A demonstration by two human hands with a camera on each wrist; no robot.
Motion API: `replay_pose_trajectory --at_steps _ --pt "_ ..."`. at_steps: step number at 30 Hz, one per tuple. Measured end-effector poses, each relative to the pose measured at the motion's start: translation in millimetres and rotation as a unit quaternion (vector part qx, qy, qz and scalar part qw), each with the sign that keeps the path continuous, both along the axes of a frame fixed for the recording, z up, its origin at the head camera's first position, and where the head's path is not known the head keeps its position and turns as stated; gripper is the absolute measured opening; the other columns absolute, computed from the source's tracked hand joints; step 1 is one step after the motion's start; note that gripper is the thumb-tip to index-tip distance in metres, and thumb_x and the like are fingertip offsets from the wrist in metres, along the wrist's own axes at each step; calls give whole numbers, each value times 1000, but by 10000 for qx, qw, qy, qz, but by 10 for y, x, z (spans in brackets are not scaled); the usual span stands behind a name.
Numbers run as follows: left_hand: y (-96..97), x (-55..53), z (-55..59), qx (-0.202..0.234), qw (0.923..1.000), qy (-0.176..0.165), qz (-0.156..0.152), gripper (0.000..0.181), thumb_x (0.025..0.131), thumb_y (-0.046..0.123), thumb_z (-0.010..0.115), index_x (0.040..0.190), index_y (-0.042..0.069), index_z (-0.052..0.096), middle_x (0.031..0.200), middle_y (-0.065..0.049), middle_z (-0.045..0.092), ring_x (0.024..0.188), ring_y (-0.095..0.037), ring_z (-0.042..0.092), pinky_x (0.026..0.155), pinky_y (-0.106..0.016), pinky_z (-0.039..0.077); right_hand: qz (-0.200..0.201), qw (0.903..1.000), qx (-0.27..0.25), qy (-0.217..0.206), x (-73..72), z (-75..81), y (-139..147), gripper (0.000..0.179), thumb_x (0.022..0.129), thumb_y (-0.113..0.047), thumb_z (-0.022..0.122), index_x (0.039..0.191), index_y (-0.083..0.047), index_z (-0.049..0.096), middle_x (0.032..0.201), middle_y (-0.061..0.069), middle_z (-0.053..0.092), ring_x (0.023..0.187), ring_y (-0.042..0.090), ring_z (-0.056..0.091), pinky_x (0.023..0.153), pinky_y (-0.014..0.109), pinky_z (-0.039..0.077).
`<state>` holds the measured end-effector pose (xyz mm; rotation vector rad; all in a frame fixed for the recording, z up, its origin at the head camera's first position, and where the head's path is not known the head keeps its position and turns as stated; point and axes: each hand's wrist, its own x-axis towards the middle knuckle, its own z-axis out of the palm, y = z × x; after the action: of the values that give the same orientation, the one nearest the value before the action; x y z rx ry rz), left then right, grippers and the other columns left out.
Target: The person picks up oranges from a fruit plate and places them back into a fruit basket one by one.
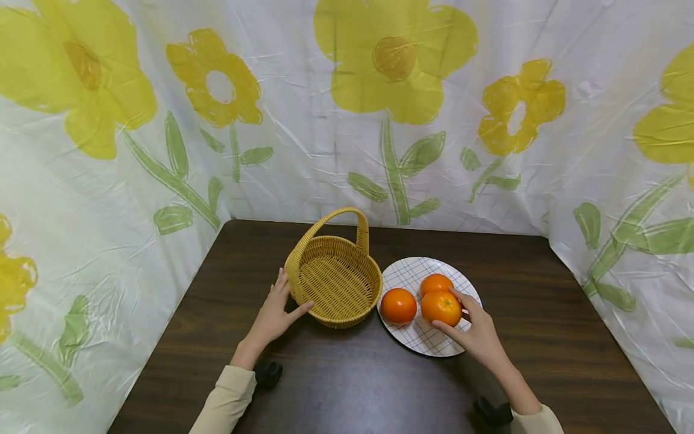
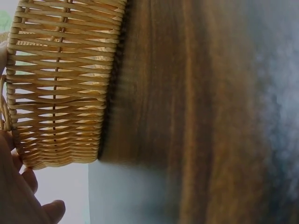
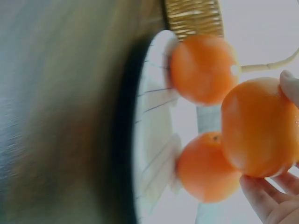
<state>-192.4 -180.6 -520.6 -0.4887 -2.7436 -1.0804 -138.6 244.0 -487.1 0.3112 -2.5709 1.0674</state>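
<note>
Between its thumb and fingers my right hand holds an orange; in the right wrist view this orange is lifted clear of the plate. Two more oranges rest on the white plate with dark grid lines: one on the left and one behind the held fruit. My left hand lies against the left side of a yellow wicker basket, fingers spread and thumb out along its front. The basket stands upright with its handle up, and no fruit shows inside.
A dark wooden table bears the basket and the plate, which stand close side by side. Behind and beside the table hangs a white curtain printed with yellow flowers. The basket's arched handle rises above its rim.
</note>
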Motion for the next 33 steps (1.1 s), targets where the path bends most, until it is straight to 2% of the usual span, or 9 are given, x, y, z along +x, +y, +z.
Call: replay_pose_trajectory --at_steps 7,13,15,18,22,28,33 --pt "-2 0 -2 38 10000 34 22 75 85 48 61 146 42 18 155 12 2 143 -22 -4 108 -63 11 161 9998 -114 2 -153 146 -101 75 69 -28 83 133 -11 50 118 3 57 102 17 56 80 29 53" --pt "11 16 -7 30 10000 25 8 75 85 48 62 146 42 18 156 12 1 143 -25 -2 108 -63 11 275 9995 -166 2 -266 261 -202 75 70 -29 82 134 -13 49 122 3 56 103 15 56 82 17 48" --pt "15 23 -9 28 10000 -8 8 75 85 48 61 146 41 18 156 12 1 143 -24 -3 108 -62 11 350 9992 -194 29 -305 280 -234 75 69 -29 82 134 -10 49 122 5 56 102 17 57 82 19 49" --pt "18 29 -13 44 10000 -50 2 74 85 48 61 146 41 18 156 12 1 143 -22 -5 109 -61 10 494 9984 -280 -5 -359 306 -283 75 70 -29 81 134 -7 48 123 7 55 102 20 57 84 31 52" --pt "16 23 -19 45 10000 -44 -2 73 86 48 61 145 41 19 156 11 1 143 -22 -5 108 -62 11 642 9972 -359 -153 -421 343 -348 74 73 -32 79 136 -10 47 125 5 54 106 20 55 86 41 51" --pt "6 6 -12 24 10000 -48 -46 74 86 47 61 146 39 19 156 9 1 143 -25 -4 107 -63 12 803 9959 -365 -194 -501 376 -451 75 73 -36 78 137 -16 46 128 5 53 108 23 55 87 42 50" --pt "5 11 1 24 9999 -61 -81 74 86 47 60 147 38 19 156 9 1 143 -21 -7 107 -63 12 925 9950 -310 -213 -565 390 -528 76 73 -37 78 138 -17 44 129 6 52 111 24 54 87 42 50"
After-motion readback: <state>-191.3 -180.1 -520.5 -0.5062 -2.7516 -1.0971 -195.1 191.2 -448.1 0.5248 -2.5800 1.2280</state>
